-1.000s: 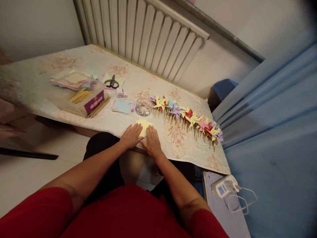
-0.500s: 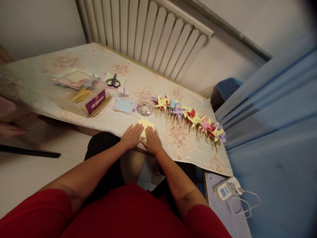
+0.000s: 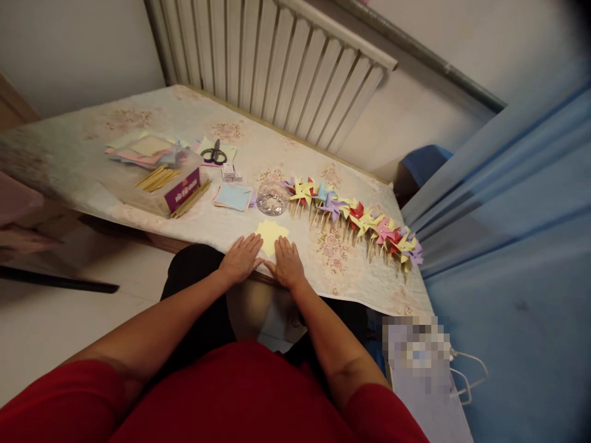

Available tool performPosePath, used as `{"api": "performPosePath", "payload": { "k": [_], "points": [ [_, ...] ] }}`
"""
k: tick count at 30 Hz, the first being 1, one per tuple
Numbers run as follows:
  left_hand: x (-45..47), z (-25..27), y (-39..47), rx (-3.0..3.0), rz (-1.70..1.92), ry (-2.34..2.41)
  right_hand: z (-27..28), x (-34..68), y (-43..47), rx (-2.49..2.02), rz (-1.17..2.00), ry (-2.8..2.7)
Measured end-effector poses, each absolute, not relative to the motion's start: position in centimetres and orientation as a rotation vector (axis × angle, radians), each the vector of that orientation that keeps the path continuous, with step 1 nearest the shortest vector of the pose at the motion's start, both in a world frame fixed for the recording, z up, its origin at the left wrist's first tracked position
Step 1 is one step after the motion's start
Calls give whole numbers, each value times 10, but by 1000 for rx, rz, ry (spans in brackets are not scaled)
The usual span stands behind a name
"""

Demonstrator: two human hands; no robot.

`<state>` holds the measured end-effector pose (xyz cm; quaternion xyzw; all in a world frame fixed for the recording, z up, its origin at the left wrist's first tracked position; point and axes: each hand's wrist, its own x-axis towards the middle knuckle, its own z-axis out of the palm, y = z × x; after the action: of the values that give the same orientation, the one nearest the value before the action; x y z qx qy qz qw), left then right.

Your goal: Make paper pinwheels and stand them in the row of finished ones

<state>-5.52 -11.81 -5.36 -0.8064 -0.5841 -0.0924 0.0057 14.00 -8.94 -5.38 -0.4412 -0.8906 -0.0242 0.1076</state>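
Note:
A yellow piece of paper point(image 3: 272, 235) with a jagged outline lies flat near the front edge of the table. My left hand point(image 3: 242, 258) rests palm down with its fingers stretched out, their tips at the paper's left edge. On the opposite side, my right hand point(image 3: 287, 261) lies flat too, fingertips at the paper's right edge. Both thumbs point inward below the paper. Just beyond it stands a clear round container point(image 3: 271, 199) of small shiny pieces. A stack of square papers point(image 3: 232, 197), light blue on top, lies to its left.
A row of paper pinwheels on sticks point(image 3: 355, 215) runs along the right. At the left are a clear box point(image 3: 184, 191) of wooden sticks, coloured paper sheets point(image 3: 143, 151), black-handled scissors point(image 3: 213, 154) and small boxes point(image 3: 229, 172). A radiator point(image 3: 277, 67) stands behind the floral-covered table point(image 3: 258, 136).
Both hands have slid slightly outward and back toward me, so more of the yellow paper shows between them. The view has shifted a little.

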Motion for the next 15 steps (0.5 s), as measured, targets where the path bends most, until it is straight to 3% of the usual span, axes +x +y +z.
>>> {"api": "performPosePath", "payload": {
  "k": [15],
  "points": [
    [-68,-42,-121,-2433,-449,-1943,-53,140,-92,-1309,-51,-2603]
  ]
}}
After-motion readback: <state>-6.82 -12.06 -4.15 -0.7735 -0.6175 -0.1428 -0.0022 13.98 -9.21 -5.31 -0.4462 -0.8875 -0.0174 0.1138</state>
